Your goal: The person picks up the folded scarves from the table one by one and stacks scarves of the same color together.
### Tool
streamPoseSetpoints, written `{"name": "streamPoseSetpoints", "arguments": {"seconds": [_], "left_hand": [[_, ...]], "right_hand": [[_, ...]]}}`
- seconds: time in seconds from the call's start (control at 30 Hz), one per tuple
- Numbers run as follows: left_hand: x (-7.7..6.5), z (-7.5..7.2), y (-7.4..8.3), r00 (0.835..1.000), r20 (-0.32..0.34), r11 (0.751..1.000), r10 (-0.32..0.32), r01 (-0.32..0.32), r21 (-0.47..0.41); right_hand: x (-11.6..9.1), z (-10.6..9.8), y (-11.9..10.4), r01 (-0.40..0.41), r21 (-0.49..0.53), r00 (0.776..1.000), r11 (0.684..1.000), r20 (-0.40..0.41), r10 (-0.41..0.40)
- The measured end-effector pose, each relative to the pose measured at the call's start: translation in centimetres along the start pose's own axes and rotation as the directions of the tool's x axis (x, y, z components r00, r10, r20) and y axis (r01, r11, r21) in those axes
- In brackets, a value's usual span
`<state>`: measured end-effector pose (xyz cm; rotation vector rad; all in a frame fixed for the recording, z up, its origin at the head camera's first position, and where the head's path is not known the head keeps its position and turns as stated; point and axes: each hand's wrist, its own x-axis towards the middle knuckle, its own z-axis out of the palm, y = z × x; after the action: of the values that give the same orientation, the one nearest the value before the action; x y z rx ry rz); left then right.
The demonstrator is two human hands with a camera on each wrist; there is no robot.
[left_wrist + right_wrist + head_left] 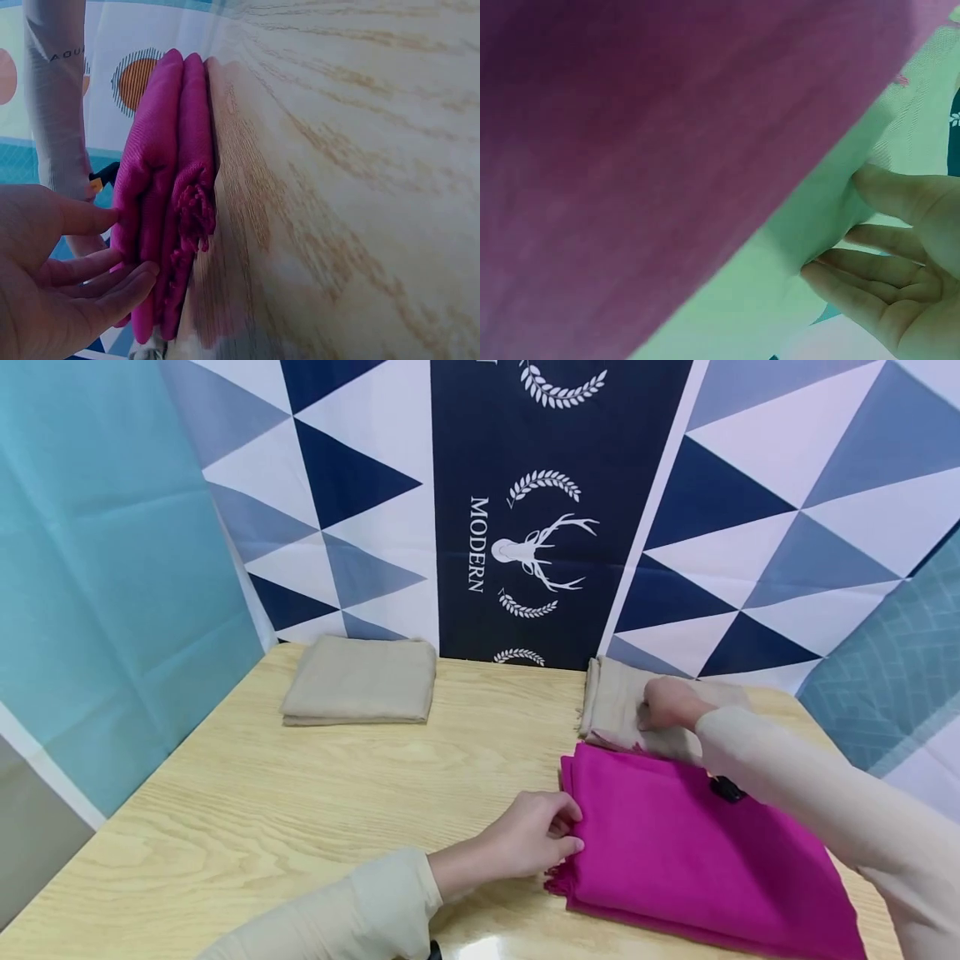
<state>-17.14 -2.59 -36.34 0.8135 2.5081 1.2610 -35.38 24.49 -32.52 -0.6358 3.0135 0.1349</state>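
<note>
My right grip (670, 702) is closed on the tan cloth (617, 695) at the far right of the desk (330, 802), with a bit of the fabric bunched between thumb and fingers; I take it that soft cloth needs gathering like that, since flat on its back it offers nothing to hold. My left grip (521, 837) sits at the left edge of the pink cloth (682, 852), bent fingers and thumb touching the thick fold, though I cannot tell whether I am pinching a layer or just resting against it. Either would probably steady that edge, where the layers stack loosely and the fringe (195, 216) pokes out on the side. The pink cloth lies folded on the desk at the near right, its far edge up against the tan cloth, so my right sleeve (795, 793) passes above it for that hand to get there. The cloth's own weight and broad base seem enough to keep it put, so a light touch looks sufficient. A second tan cloth (362, 681) lies at the far left, folded into a flat block and well apart from both hands; lying flat like that, it should need no holding.
</note>
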Motion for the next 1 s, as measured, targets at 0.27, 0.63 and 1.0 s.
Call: {"name": "streamPoseSetpoints", "arguments": {"seconds": [0.27, 0.63, 1.0], "left_hand": [[-0.2, 0.3, -0.3, 1.0, 0.0, 1.0, -0.013, 0.013, -0.018], [0.3, 0.1, 0.0, 1.0, 0.013, 0.998, 0.006, -0.007, 0.065], [0.5, 0.0, 0.1, 1.0, 0.024, 0.993, 0.018, -0.021, 0.115]], "right_hand": [[1.0, 0.9, -1.4, 0.026, 0.011, 1.0, 1.0, -0.017, -0.026], [2.7, -0.2, -3.5, 0.051, 0.031, 0.998, 0.998, -0.04, -0.05], [4.4, -0.6, -5.6, 0.033, -0.004, 0.999, 0.999, -0.003, -0.033]]}}
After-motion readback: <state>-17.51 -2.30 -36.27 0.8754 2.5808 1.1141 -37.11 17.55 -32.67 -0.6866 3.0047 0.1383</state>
